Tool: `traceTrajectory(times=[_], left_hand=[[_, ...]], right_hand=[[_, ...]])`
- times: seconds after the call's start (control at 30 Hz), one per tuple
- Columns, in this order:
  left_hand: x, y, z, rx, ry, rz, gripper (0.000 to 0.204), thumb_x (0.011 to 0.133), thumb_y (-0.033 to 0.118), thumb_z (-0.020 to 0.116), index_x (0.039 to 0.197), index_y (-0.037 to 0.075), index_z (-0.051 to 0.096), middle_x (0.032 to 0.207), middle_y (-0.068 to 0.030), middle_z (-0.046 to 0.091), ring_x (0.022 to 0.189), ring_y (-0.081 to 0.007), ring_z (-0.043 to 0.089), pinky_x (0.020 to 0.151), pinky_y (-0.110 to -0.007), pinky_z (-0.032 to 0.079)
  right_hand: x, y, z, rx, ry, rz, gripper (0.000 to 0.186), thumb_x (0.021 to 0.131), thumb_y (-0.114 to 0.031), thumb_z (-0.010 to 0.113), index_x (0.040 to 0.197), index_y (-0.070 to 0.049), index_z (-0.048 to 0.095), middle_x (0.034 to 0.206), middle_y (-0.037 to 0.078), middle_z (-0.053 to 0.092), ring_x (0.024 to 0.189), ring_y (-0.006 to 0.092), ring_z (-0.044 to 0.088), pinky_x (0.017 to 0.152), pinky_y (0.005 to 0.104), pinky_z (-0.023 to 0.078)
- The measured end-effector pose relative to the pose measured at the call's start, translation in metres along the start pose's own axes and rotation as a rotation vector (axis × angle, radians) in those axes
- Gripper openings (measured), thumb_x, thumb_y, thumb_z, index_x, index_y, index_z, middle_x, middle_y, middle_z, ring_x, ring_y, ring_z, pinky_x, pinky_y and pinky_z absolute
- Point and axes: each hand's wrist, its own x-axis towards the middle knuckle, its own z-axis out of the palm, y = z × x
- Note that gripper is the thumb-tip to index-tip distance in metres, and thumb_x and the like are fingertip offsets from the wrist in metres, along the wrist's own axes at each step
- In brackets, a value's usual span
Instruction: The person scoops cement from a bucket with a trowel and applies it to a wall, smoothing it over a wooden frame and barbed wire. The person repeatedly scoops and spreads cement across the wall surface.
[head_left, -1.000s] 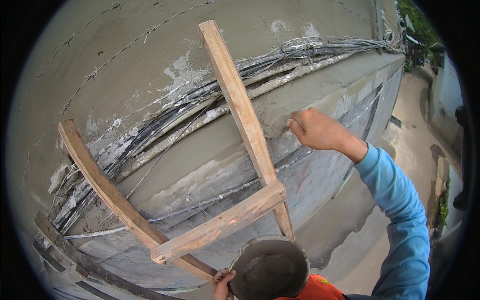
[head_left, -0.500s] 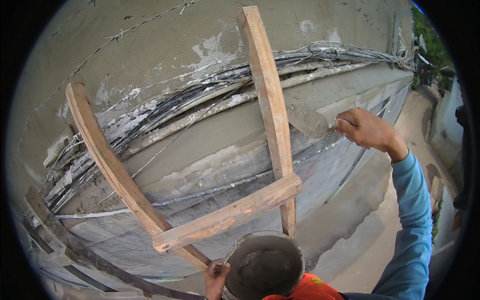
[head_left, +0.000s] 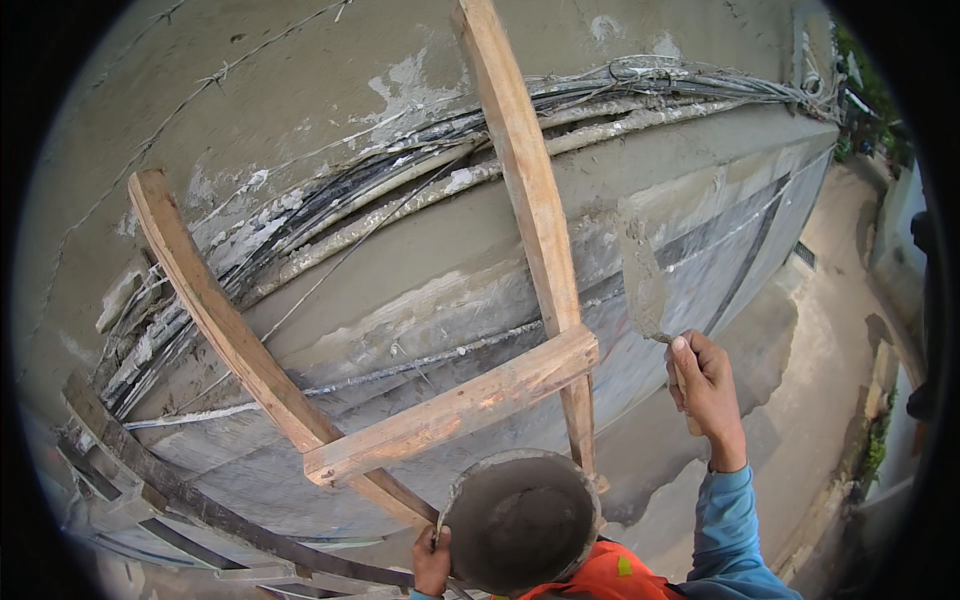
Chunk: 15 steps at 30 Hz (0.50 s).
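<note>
My right hand (head_left: 705, 390) is closed round the handle of a trowel (head_left: 642, 275). The trowel's mortar-smeared blade points up beside the grey plastered wall edge (head_left: 590, 190), to the right of a wooden ladder. Whether blade and wall touch, I cannot tell. At the bottom, my left hand (head_left: 432, 562) grips the left rim of a round bucket (head_left: 520, 455) tilted toward me, with wet grey mortar (head_left: 525, 525) inside. The bucket sits just below the ladder's rung (head_left: 450, 405), close against my orange vest (head_left: 635, 575).
The ladder's right rail (head_left: 530, 180) and left rail (head_left: 225, 330) lean across the wall. Behind them runs a bundle of cables and pipes (head_left: 430, 165). Barbed wire (head_left: 215, 75) crosses the upper left. Dark curved framing (head_left: 200, 500) stands lower left; ground (head_left: 830, 330) lies far below right.
My right hand has come down and closer to me, and the trowel has swung from lying sideways by the rail to pointing upward. My left hand keeps its hold on the bucket.
</note>
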Motion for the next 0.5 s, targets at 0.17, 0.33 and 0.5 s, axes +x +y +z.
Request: traceTrajectory(times=[0.17,0.33,0.5], left_hand=[[-0.025,-0.002,-0.003,-0.145,-0.016,-0.096,0.026,0.105,0.026,0.073,0.111,0.001,0.074,0.082,-0.0037,0.065,0.073,-0.0122,0.057,0.068,-0.032,0.048],[-0.022,0.003,-0.018,0.032,-0.091,0.047,0.034,0.105,0.036,0.075,0.114,0.003,0.075,0.077,-0.003,0.069,0.064,-0.0162,0.059,0.061,-0.035,0.05],[-0.034,0.069,-0.036,0.652,-0.001,0.242,0.034,0.104,0.038,0.074,0.108,0.004,0.075,0.093,-0.0137,0.078,0.074,-0.0323,0.07,0.069,-0.042,0.055]], right_hand=[[-0.018,0.025,0.032,0.121,-0.011,0.046,0.043,0.114,-0.038,0.064,0.088,-0.004,0.06,0.063,-0.004,0.051,0.052,0.0053,0.047,0.047,0.0269,0.036],[-0.033,0.039,0.045,0.091,0.017,0.078,0.038,0.108,-0.036,0.074,0.09,-0.004,0.062,0.067,-0.005,0.053,0.059,0.0039,0.047,0.053,0.027,0.038],[-0.049,0.06,0.043,0.054,0.053,0.111,0.033,0.104,-0.03,0.079,0.092,-0.004,0.064,0.07,-0.005,0.053,0.064,0.003,0.045,0.056,0.0262,0.037]])
